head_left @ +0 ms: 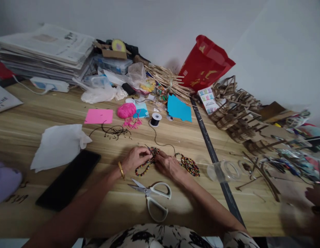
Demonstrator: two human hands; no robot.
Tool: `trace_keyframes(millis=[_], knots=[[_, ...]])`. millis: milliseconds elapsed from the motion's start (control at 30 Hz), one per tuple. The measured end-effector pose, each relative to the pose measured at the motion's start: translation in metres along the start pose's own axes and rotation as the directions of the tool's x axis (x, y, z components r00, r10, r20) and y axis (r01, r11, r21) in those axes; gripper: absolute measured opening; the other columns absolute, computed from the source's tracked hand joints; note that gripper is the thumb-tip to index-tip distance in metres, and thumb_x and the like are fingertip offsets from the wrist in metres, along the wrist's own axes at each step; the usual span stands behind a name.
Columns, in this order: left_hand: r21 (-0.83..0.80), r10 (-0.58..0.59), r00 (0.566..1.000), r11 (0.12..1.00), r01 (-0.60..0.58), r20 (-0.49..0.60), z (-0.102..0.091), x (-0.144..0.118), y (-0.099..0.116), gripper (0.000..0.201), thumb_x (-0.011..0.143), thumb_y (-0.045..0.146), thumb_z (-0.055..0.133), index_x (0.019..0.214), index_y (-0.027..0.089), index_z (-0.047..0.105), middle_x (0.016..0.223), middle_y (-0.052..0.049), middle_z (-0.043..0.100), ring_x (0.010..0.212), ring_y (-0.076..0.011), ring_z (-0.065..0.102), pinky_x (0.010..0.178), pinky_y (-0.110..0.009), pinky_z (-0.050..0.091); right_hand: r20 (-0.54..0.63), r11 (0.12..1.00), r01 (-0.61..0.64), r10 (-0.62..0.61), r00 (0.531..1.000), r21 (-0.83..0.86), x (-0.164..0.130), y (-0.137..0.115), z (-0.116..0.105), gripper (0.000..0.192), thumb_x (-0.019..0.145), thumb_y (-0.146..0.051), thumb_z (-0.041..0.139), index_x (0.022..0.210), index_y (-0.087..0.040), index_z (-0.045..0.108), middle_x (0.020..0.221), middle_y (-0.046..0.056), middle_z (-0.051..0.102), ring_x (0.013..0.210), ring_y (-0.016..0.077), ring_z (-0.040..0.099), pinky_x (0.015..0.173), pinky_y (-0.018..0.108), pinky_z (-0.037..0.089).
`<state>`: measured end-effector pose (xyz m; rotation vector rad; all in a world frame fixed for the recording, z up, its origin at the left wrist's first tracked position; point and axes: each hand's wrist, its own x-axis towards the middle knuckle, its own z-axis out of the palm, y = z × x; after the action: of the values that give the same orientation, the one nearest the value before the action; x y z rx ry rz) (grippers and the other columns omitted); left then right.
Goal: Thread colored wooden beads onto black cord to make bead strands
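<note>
Both my hands meet over a string of small multicoloured beads [143, 168] on the wooden table [46, 117]. My left hand [134, 158], with a gold bangle on its wrist, pinches the beads near a bunched cluster [154, 151]. My right hand [168, 164] grips the same string from the right. More of the beadwork [191, 165] lies in a heap to the right of that hand. A thin black thread runs from the beads up to a black spool [155, 119].
White-handled scissors [153, 196] lie just in front of my hands. A black phone [69, 179] and white tissue [58, 144] sit left; pink yarn [126, 110], pink paper [99, 116], blue paper [178, 109] behind. A clear cup [223, 171] lies right. Another person's hand [315, 196] shows far right.
</note>
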<state>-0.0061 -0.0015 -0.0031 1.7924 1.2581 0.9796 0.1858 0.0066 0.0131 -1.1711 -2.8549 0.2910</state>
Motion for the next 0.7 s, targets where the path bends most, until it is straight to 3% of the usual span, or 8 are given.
trace_keyframes(millis=[167,367,500,700], knots=[[-0.007,-0.016,1.0,1.0,0.016,0.02,-0.002,0.001,0.002,0.015,0.075,0.025,0.059,0.065,0.014,0.064,0.065,-0.001,0.064,0.064,-0.014,0.056,0.064,-0.023,0.04,-0.021,1.0,0.028,-0.028,0.999,0.01,0.001,0.002,0.002,0.01,0.087,-0.016,0.045,0.089,-0.018,0.055,0.091,0.005,0.055,0.061,0.0106,0.051,0.051,0.021,0.029],[-0.082,-0.012,0.998,0.996,0.017,0.055,0.001,0.0,-0.007,0.022,0.078,0.031,0.056,0.069,0.013,0.063,0.064,-0.001,0.06,0.062,-0.0127,0.053,0.061,-0.022,0.039,-0.094,0.947,0.132,-0.109,0.99,0.292,-0.001,0.002,-0.017,0.01,0.087,-0.013,0.045,0.088,-0.017,0.054,0.085,0.004,0.057,0.07,0.0116,0.054,0.062,0.02,0.036],[-0.175,-0.005,0.991,0.984,0.028,0.133,0.003,-0.001,-0.011,0.023,0.079,0.033,0.055,0.071,0.012,0.063,0.064,-0.001,0.058,0.061,-0.0118,0.051,0.058,-0.022,0.039,-0.066,0.9,0.084,-0.061,0.996,0.428,-0.003,-0.004,-0.034,0.01,0.087,-0.014,0.045,0.089,-0.017,0.054,0.072,0.0,0.058,0.061,0.0103,0.052,0.058,0.019,0.035],[-0.272,0.013,0.977,0.961,0.047,0.213,0.002,-0.002,-0.007,0.02,0.078,0.031,0.058,0.074,0.013,0.065,0.066,-0.001,0.06,0.061,-0.0108,0.051,0.055,-0.019,0.04,-0.106,0.893,0.072,-0.028,0.994,0.445,-0.001,-0.01,-0.043,0.008,0.087,-0.018,0.047,0.089,-0.018,0.055,0.068,-0.001,0.058,0.055,0.0096,0.049,0.054,0.019,0.033]])
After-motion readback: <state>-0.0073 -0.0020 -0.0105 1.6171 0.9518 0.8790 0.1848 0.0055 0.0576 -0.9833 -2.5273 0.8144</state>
